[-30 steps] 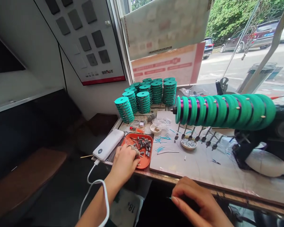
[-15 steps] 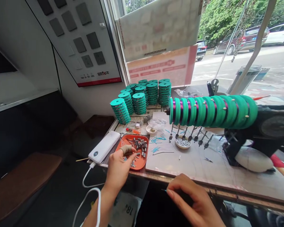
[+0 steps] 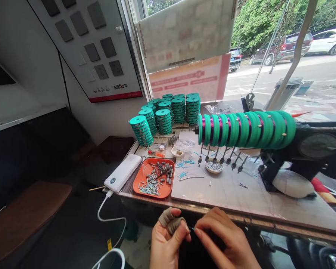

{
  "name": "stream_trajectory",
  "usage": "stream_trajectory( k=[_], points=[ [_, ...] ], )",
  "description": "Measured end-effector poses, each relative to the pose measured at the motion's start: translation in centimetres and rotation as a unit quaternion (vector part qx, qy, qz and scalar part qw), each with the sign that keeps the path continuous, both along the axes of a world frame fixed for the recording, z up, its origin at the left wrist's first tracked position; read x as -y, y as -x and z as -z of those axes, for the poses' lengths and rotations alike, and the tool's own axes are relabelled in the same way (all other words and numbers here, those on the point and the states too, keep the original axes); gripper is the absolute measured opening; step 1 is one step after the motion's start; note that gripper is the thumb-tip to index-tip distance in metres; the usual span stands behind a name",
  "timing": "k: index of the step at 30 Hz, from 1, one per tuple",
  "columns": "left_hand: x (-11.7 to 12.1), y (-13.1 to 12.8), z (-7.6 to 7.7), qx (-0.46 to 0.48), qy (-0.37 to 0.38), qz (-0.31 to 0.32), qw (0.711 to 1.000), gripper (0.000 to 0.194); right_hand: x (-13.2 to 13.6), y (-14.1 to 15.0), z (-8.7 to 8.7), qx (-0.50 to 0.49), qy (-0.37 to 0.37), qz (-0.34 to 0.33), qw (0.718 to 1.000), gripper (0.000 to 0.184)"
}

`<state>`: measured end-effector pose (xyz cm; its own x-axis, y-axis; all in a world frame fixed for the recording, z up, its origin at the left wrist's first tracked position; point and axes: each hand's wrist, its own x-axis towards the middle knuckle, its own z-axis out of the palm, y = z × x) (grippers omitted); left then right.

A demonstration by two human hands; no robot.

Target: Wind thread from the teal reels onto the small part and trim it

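My left hand (image 3: 170, 239), with tan tape around two fingers, is closed in a pinch just in front of the table edge. What sits between its fingertips is too small and hidden to make out. Close beside it on the right, my right hand (image 3: 224, 235) pinches a thin blue piece (image 3: 192, 228) whose tip points toward the left fingertips. Beyond my left hand lies an orange tray (image 3: 137, 186) with small metal cylinders (image 3: 165, 170) and many short thin metal pieces (image 3: 151, 186).
A winding machine (image 3: 313, 142) carries a row of green spools (image 3: 246, 129) on the right. Stacked green spools (image 3: 164, 121) stand by the window. A white power bank (image 3: 123, 173) with a cable, a bowl of grey beads (image 3: 214, 167) and blue strips (image 3: 189, 161) lie around.
My left hand has left the orange tray and come right and toward me, beside my right hand. My right hand stays nearly in place, still pinching the thin blue piece.
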<state>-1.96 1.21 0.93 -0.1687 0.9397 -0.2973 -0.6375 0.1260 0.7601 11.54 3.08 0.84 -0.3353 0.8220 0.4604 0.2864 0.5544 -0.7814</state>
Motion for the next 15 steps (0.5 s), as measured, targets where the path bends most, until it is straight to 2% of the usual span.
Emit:
stream_trajectory(
  k=[7, 11, 15],
  points=[
    [0.0, -0.4, 1.5, 0.108, -0.03, 0.021, 0.993, 0.03, 0.1, 0.2, -0.2, -0.006, 0.021, -0.01, 1.0, 0.016],
    [0.1, -0.4, 2.0, 0.119, -0.026, 0.029, 0.992, 0.031, 0.2, 0.2, -0.1, -0.008, 0.021, -0.011, 1.0, 0.016],
    [0.2, -0.6, 1.7, 0.108, -0.006, 0.021, 0.994, 0.033, 0.2, 0.2, 0.1, -0.012, 0.021, -0.014, 1.0, 0.015]
  ],
)
